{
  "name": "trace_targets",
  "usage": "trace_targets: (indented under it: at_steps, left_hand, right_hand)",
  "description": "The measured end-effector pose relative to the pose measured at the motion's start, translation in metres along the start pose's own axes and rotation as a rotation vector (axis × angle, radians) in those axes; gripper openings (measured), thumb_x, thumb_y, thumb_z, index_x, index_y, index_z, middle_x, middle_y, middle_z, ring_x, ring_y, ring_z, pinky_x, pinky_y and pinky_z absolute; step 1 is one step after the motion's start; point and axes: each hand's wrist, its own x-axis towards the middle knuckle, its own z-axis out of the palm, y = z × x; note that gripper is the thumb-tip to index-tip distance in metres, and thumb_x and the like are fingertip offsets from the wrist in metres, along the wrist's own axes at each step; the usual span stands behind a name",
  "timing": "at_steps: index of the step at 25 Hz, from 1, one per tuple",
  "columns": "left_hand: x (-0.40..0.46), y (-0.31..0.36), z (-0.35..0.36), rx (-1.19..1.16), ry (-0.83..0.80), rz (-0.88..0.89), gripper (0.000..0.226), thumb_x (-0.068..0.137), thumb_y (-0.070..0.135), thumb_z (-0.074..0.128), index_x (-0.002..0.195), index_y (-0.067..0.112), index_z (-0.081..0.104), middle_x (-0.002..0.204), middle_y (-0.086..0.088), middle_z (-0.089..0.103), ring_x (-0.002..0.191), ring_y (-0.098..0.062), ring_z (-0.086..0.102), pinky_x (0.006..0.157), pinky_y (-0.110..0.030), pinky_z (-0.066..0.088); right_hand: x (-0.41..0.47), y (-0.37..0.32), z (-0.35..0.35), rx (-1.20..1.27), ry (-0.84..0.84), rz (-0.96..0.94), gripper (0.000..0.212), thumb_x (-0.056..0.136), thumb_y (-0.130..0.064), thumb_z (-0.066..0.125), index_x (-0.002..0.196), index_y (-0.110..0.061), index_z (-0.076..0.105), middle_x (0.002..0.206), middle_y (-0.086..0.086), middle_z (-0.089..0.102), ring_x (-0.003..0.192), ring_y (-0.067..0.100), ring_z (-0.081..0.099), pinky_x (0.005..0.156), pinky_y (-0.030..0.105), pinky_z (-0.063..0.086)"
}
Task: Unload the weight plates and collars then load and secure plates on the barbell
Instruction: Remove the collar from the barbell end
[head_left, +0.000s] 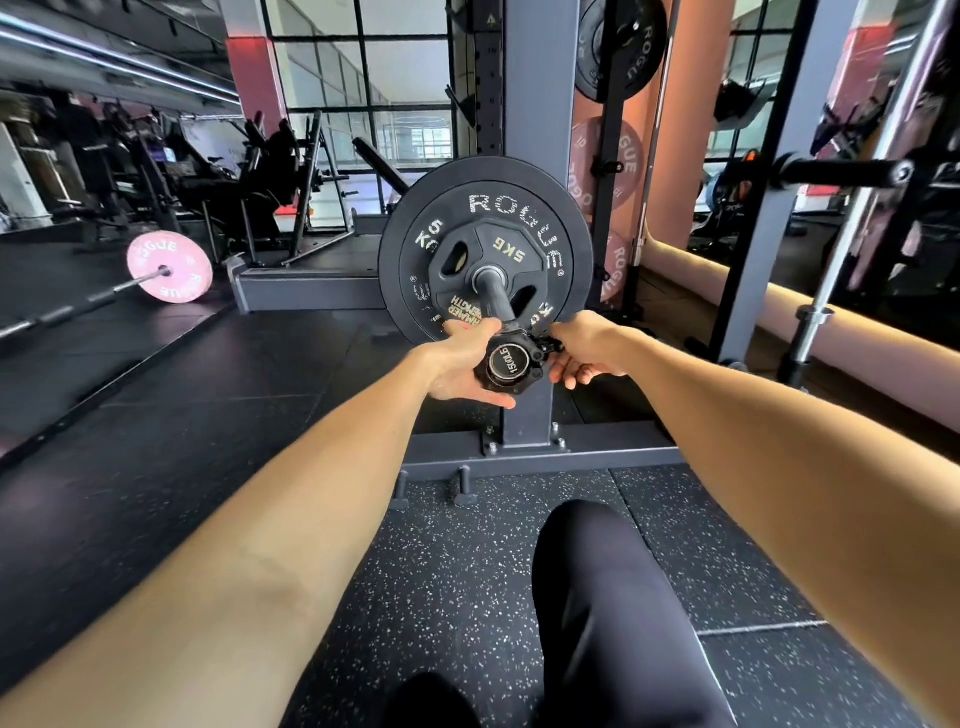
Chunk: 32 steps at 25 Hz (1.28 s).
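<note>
Both hands on the collar (511, 364) at the barbell sleeve (496, 296) tip.
Left hand (462, 364) cups and grips the collar; right hand (584, 353) pinches its lever; behind, a small 5KG plate (506, 254) sits against the big black plate (415, 208).

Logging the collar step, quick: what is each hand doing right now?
Left hand: grips the collar at the barbell sleeve end.
Right hand: pinches the collar's latch.

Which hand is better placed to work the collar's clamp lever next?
Right hand: its fingers pinch the lever on the collar already. Left hand cups the collar body, steadying it.
</note>
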Motion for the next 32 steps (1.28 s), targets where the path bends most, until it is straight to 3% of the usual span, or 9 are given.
trace_targets:
  at_steps: [3, 5, 12, 14, 17, 22, 26, 30, 32]
  left_hand:
    - [-0.006, -0.004, -0.003, -0.008, -0.041, -0.064, 0.083, 0.089, 0.044, 0.056, 0.152, 0.031, 0.003, 0.162, -0.01, 0.011, 0.135, -0.045, 0.038, 0.075, -0.052, 0.059]
    - [-0.014, -0.005, -0.005, 0.022, -0.109, -0.129, 0.077, 0.092, 0.046, 0.055, 0.154, 0.022, 0.016, 0.16, -0.016, 0.024, 0.129, -0.046, 0.046, 0.077, -0.052, 0.059]
    - [-0.077, 0.01, -0.022, 0.221, -0.232, -0.148, 0.056, 0.103, 0.051, 0.036, 0.137, 0.008, 0.051, 0.124, -0.017, 0.061, 0.114, -0.035, 0.061, 0.081, -0.042, 0.06]
    - [-0.089, 0.02, -0.038, 0.19, -0.186, -0.117, 0.054, 0.101, 0.053, 0.04, 0.136, 0.013, 0.05, 0.121, -0.016, 0.061, 0.113, -0.036, 0.061, 0.082, -0.044, 0.06]
    - [-0.1, 0.034, -0.068, 0.172, -0.11, -0.055, 0.06, 0.098, 0.049, 0.051, 0.142, 0.01, 0.044, 0.139, -0.019, 0.054, 0.119, -0.037, 0.06, 0.094, -0.051, 0.055]
    - [-0.104, 0.064, -0.128, 0.162, 0.133, 0.149, 0.084, 0.085, 0.025, 0.075, 0.147, 0.028, 0.019, 0.158, -0.009, 0.014, 0.118, -0.031, 0.059, 0.098, -0.053, 0.052]
    - [-0.097, 0.085, -0.172, 0.244, 0.24, 0.213, 0.082, 0.081, 0.013, 0.079, 0.14, 0.029, 0.025, 0.142, -0.007, 0.043, 0.115, -0.025, 0.063, 0.097, -0.047, 0.054]
    - [-0.076, 0.106, -0.221, 0.306, 0.35, 0.252, 0.086, 0.08, 0.014, 0.081, 0.145, 0.025, 0.026, 0.139, -0.004, 0.053, 0.118, -0.02, 0.061, 0.092, -0.036, 0.056]
    - [-0.061, 0.114, -0.247, 0.385, 0.419, 0.265, 0.089, 0.077, 0.017, 0.084, 0.146, 0.023, 0.029, 0.142, -0.001, 0.051, 0.12, -0.017, 0.057, 0.094, -0.036, 0.055]
  right_hand:
    - [-0.018, 0.002, 0.001, -0.002, 0.006, 0.004, 0.046, 0.103, -0.03, 0.029, 0.075, -0.003, 0.053, 0.06, 0.012, 0.061, 0.036, 0.018, 0.051, 0.035, 0.02, 0.032]
    - [-0.026, 0.004, 0.001, 0.014, 0.008, 0.017, 0.046, 0.102, -0.03, 0.029, 0.077, -0.002, 0.055, 0.054, 0.011, 0.063, 0.035, 0.019, 0.052, 0.035, 0.019, 0.033]
    - [-0.04, -0.012, 0.015, 0.043, -0.074, -0.005, 0.046, 0.1, -0.028, 0.03, 0.075, -0.001, 0.059, 0.05, 0.009, 0.064, 0.034, 0.019, 0.054, 0.036, 0.018, 0.037]
    - [-0.038, -0.03, 0.02, 0.04, -0.102, -0.054, 0.044, 0.1, -0.027, 0.031, 0.079, -0.001, 0.06, 0.057, 0.01, 0.064, 0.037, 0.018, 0.055, 0.04, 0.02, 0.038]
    - [-0.035, -0.065, 0.026, 0.042, -0.181, -0.136, 0.044, 0.103, -0.027, 0.029, 0.081, -0.002, 0.058, 0.065, 0.011, 0.06, 0.039, 0.017, 0.054, 0.044, 0.025, 0.04]
    - [0.001, -0.122, 0.041, 0.042, -0.237, -0.262, 0.043, 0.107, -0.031, 0.03, 0.09, 0.0, 0.055, 0.071, 0.012, 0.06, 0.049, 0.021, 0.055, 0.043, 0.025, 0.042]
    - [0.044, -0.164, 0.055, 0.106, -0.224, -0.348, 0.029, 0.106, -0.029, 0.036, 0.116, -0.003, 0.045, 0.08, 0.018, 0.067, 0.04, 0.018, 0.059, 0.037, 0.022, 0.041]
    - [0.092, -0.207, 0.072, 0.113, -0.189, -0.401, 0.024, 0.105, -0.028, 0.038, 0.127, -0.018, 0.04, 0.098, 0.022, 0.068, 0.044, 0.021, 0.059, 0.034, 0.019, 0.038]
    - [0.118, -0.227, 0.082, 0.074, -0.146, -0.44, 0.033, 0.104, -0.028, 0.043, 0.133, -0.015, 0.045, 0.079, 0.013, 0.066, 0.04, 0.019, 0.056, 0.033, 0.02, 0.04]
